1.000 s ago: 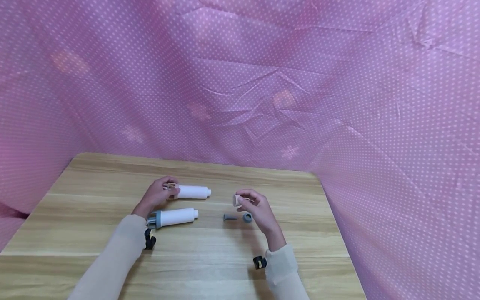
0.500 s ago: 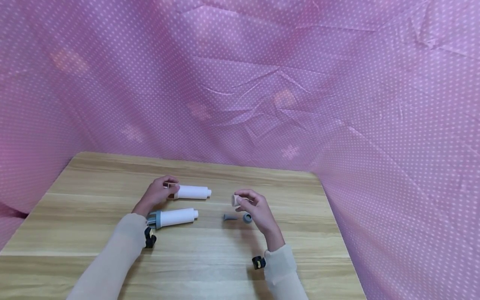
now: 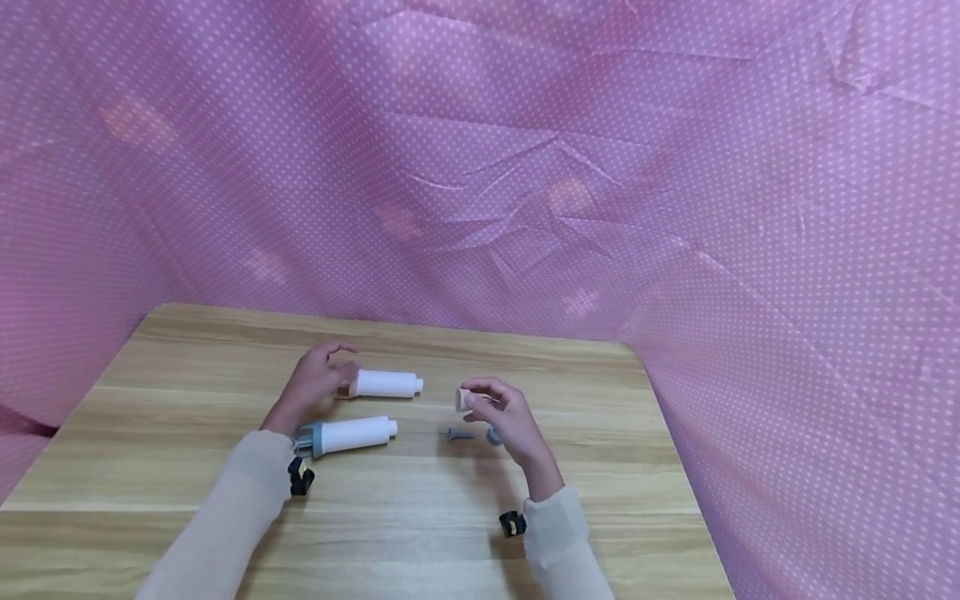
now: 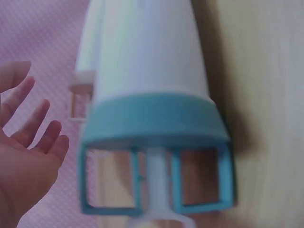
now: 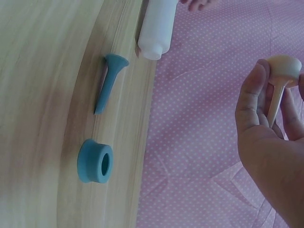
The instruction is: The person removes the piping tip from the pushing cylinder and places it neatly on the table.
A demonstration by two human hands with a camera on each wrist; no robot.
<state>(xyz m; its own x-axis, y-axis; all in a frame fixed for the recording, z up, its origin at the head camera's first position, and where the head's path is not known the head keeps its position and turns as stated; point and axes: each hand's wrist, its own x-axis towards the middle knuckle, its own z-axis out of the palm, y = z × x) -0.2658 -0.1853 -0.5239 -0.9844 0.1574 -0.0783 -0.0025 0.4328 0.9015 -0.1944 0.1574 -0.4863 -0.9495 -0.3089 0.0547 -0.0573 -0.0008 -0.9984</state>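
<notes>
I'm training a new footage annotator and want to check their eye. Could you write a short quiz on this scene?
1. Multiple choice: In the head view, what colour is the collar of the white cylinder lying nearer the person?
A) Red
B) Teal
C) Black

2. True or false: The right hand holds a beige stemmed piece.

3. Fill in the blank: On the wooden tabletop, near the teal flared peg, lies a teal ____ with a round hole.

Key: 1. B. 2. True. 3. Ring.
</notes>
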